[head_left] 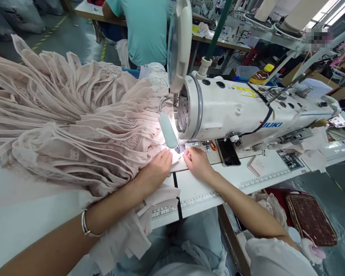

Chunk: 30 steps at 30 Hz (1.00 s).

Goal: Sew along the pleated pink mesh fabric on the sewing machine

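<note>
A white sewing machine point(224, 111) stands over the table, its lamp lighting the needle area brightly. In front of the presser foot, my left hand point(161, 165) has its fingers bent and pressed together on a pale pink fabric piece point(175, 157). Just right of the foot, my right hand point(199, 163) is closed, thumb and fingertips pinched beside the cloth; what lies between them is hidden. A big heap of pale pink garment pieces point(83, 115) spreads to the left, and some cloth point(132, 230) hangs over the front edge below my left forearm.
A pale green flap point(168, 130) hangs near the needle. Right of my right hand lie a phone point(229, 152), orange-handled snips point(213, 145) and a small paper pad point(258, 165). Printed rulers point(201, 199) run along the table's front edge. A person in a turquoise shirt point(146, 30) sits ahead.
</note>
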Available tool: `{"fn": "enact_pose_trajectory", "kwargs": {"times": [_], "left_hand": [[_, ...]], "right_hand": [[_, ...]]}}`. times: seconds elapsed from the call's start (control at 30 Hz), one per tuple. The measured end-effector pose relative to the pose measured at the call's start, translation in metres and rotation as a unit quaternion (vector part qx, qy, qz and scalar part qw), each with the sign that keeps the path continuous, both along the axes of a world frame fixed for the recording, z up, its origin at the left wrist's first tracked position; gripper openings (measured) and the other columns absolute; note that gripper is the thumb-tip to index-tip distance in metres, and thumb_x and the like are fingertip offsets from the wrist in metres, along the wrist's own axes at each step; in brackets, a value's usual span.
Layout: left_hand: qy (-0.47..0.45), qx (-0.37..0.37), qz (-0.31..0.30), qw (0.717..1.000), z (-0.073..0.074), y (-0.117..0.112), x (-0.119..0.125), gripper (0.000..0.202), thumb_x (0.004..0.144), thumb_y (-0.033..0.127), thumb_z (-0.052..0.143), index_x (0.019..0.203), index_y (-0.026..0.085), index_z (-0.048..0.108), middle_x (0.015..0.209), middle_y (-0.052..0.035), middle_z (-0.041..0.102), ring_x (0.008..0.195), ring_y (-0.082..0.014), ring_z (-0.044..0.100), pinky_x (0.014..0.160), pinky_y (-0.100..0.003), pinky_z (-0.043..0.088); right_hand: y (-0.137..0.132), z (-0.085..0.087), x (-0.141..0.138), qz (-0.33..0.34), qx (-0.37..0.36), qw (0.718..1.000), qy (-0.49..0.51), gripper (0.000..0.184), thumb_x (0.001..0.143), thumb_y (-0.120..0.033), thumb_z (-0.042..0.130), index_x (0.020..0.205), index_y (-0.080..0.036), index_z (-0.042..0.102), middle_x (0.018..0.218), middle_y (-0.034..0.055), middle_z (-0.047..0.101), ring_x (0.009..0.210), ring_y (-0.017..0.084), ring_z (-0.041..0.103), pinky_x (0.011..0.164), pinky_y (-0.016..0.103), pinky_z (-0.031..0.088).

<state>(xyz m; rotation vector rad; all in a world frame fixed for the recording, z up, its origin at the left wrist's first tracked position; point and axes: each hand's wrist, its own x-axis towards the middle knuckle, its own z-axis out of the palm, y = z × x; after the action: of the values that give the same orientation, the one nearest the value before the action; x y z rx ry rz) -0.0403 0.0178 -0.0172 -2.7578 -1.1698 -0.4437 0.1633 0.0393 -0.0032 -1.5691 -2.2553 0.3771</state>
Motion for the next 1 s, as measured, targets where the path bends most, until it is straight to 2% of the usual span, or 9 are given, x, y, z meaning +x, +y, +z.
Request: {"fn": "enact_pose_trajectory", "kwargs": {"times": [0.07, 0.13, 0.23, 0.3, 0.43, 0.7, 0.77, 0.87, 1.0], "left_hand": [[-0.091, -0.031, 0.039, 0.995, -0.002, -0.002, 0.000, 0.046, 0.091, -0.001, 0.036, 0.132, 0.004, 0.055, 0.131, -0.0197, 0.066, 0.125, -0.0239, 0.062, 0.107, -0.040, 0.050], [-0.134, -0.042, 0.021, 0.990, -0.003, -0.008, 0.004, 0.049, 0.090, -0.002, 0.034, 0.133, 0.008, 0.055, 0.133, -0.0151, 0.066, 0.125, -0.0204, 0.062, 0.106, -0.037, 0.052], [-0.075, -0.018, -0.034, 0.996, -0.001, -0.019, 0.013, 0.047, 0.089, -0.002, 0.039, 0.131, 0.007, 0.058, 0.133, -0.0139, 0.067, 0.131, -0.0241, 0.058, 0.106, -0.037, 0.050], [-0.016, 0.000, -0.034, 0.999, 0.001, -0.023, 0.017, 0.046, 0.089, 0.000, 0.041, 0.131, 0.004, 0.059, 0.135, -0.0158, 0.065, 0.132, -0.0288, 0.057, 0.108, -0.040, 0.049], [0.048, 0.010, -0.015, 0.999, 0.005, -0.024, 0.018, 0.049, 0.089, 0.000, 0.038, 0.135, 0.003, 0.056, 0.139, -0.0176, 0.062, 0.127, -0.0300, 0.060, 0.108, -0.042, 0.048], [0.050, -0.004, -0.020, 0.999, 0.004, -0.022, 0.017, 0.050, 0.092, 0.002, 0.036, 0.139, 0.003, 0.053, 0.141, -0.0195, 0.060, 0.132, -0.0319, 0.056, 0.109, -0.046, 0.046], [0.042, 0.001, -0.024, 0.999, 0.002, -0.020, 0.017, 0.048, 0.092, 0.003, 0.036, 0.137, 0.001, 0.053, 0.138, -0.0212, 0.061, 0.133, -0.0327, 0.055, 0.108, -0.046, 0.046], [0.014, 0.004, -0.039, 0.999, -0.003, -0.016, 0.017, 0.047, 0.091, 0.003, 0.037, 0.135, 0.000, 0.052, 0.134, -0.0221, 0.062, 0.134, -0.0306, 0.053, 0.113, -0.047, 0.041], [-0.045, 0.009, -0.023, 0.999, -0.006, -0.012, 0.016, 0.045, 0.089, 0.000, 0.034, 0.130, 0.004, 0.054, 0.130, -0.0194, 0.062, 0.133, -0.0271, 0.052, 0.117, -0.049, 0.035]], "right_hand": [[0.000, -0.001, -0.001, -0.025, -0.027, 0.998, 0.049, 0.014, 0.089, -0.021, 0.050, 0.075, -0.023, 0.051, 0.063, -0.0023, 0.056, 0.064, 0.017, 0.053, 0.064, 0.028, 0.038], [-0.001, 0.000, -0.001, -0.040, -0.055, 0.994, 0.084, 0.014, 0.087, -0.020, 0.052, 0.073, -0.024, 0.050, 0.064, -0.0026, 0.058, 0.063, 0.016, 0.054, 0.064, 0.027, 0.039], [0.000, 0.003, -0.002, -0.051, -0.070, 0.990, 0.108, 0.015, 0.088, -0.023, 0.050, 0.073, -0.023, 0.050, 0.067, -0.0018, 0.062, 0.064, 0.016, 0.057, 0.064, 0.027, 0.040], [-0.001, 0.004, -0.002, -0.056, -0.064, 0.990, 0.108, 0.016, 0.088, -0.024, 0.049, 0.072, -0.023, 0.050, 0.067, -0.0018, 0.061, 0.064, 0.015, 0.057, 0.064, 0.027, 0.041], [-0.001, 0.005, -0.002, -0.055, -0.058, 0.991, 0.105, 0.016, 0.087, -0.025, 0.049, 0.071, -0.024, 0.049, 0.064, -0.0025, 0.059, 0.062, 0.015, 0.055, 0.063, 0.027, 0.041], [-0.001, 0.002, -0.001, -0.049, -0.049, 0.992, 0.104, 0.015, 0.086, -0.022, 0.050, 0.071, -0.023, 0.053, 0.066, -0.0019, 0.061, 0.062, 0.015, 0.055, 0.063, 0.027, 0.042], [-0.002, 0.001, 0.002, -0.034, -0.039, 0.993, 0.105, 0.016, 0.089, -0.023, 0.052, 0.074, -0.023, 0.057, 0.068, -0.0013, 0.062, 0.065, 0.016, 0.056, 0.063, 0.027, 0.043], [-0.006, -0.002, 0.009, 0.034, 0.019, 0.994, 0.102, 0.019, 0.095, -0.027, 0.052, 0.083, -0.023, 0.066, 0.082, 0.0030, 0.066, 0.079, 0.018, 0.061, 0.071, 0.030, 0.048], [-0.012, -0.003, 0.013, 0.114, 0.092, 0.989, 0.022, 0.027, 0.101, -0.028, 0.046, 0.102, -0.021, 0.072, 0.098, 0.0088, 0.067, 0.093, 0.023, 0.060, 0.085, 0.038, 0.050]]}}
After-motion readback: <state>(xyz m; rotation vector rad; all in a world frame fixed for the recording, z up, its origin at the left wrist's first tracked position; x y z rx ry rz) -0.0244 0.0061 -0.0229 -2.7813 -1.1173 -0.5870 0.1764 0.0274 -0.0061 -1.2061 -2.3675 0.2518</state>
